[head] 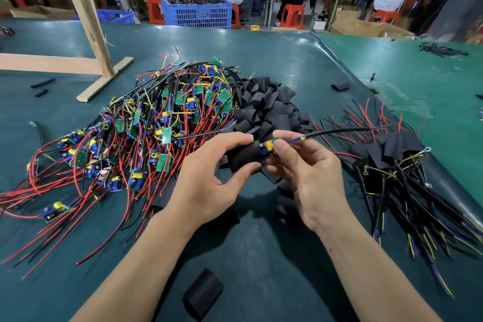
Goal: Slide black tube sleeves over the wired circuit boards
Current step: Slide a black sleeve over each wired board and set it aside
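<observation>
My table (261, 256) carries three stocks. The largest, filling the centre left of the frame, is the heap of wired circuit boards (146, 128): small green boards with blue and yellow parts, trailing red and black leads. These should be light but snag-prone; I judge that lifting one by its wires would drag its neighbours along, so the board edge is the better hold.

Just right of that heap, at frame centre, lies the pile of black tube sleeves (264, 102). They look thin, soft and flattened, so each mouth probably needs squeezing open before a board will enter. At the right edge lies a bundle of sleeved boards (386, 154), apparently finished, with their leads fanned toward the lower right.

My left hand (209, 185) holds one sleeve (244, 155) just below frame centre, thumb beneath and fingers curled over the top, gripping lightly so the tube is not crushed shut. My right hand (311, 178) pinches the board in work (269, 148) between thumb and forefinger at its yellow component, right at the sleeve mouth; its black cable (339, 131) runs off to the right. The solder joints are likely fragile, so I would push on the board, not the wire.

One loose sleeve (203, 293) lies at the bottom centre.
</observation>
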Motion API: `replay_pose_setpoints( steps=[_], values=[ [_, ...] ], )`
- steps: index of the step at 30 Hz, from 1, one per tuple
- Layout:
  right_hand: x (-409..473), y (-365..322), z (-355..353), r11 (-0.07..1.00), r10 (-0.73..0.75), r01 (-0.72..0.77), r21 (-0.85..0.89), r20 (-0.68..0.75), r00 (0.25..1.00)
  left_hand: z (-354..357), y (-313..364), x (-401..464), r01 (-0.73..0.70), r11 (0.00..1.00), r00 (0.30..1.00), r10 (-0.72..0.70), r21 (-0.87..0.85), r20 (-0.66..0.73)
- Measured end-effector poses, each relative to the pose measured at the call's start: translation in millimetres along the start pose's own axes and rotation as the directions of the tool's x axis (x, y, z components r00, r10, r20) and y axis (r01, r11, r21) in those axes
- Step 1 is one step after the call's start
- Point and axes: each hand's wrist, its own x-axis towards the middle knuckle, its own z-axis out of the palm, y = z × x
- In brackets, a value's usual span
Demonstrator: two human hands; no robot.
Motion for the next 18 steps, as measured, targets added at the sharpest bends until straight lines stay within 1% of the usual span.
replay_pose_setpoints(
  steps=[3,7,11,14,18],
  values=[
    [-1.4,0.3,0.0,0.992,-0.057,0.058,-0.113,0.010,0.998,-0.4,1.1,0.3,-0.004,1.000,1.000,0.003,-0.018,-0.005],
    [-2.5,0.0,0.1,0.985,-0.093,0.094,-0.147,0.014,0.996,0.6,2.7,0.4,-0.019,0.999,1.000,0.019,-0.031,0.001],
    [-2.1,-1.7,-0.5,0.988,-0.059,0.066,-0.140,0.052,0.997,1.1,4.6,0.2,0.000,0.999,1.000,0.000,-0.034,-0.004],
    [1.3,-3.2,-4.0,0.992,-0.008,0.024,-0.126,0.125,0.992,0.2,4.5,0.8,0.016,0.999,1.000,-0.016,-0.043,-0.010],
    [2.6,-3.9,-6.3,0.989,-0.011,0.035,-0.143,0.167,0.986,-0.4,5.0,1.9,0.020,0.998,1.000,-0.021,-0.052,-0.009]
  ],
)
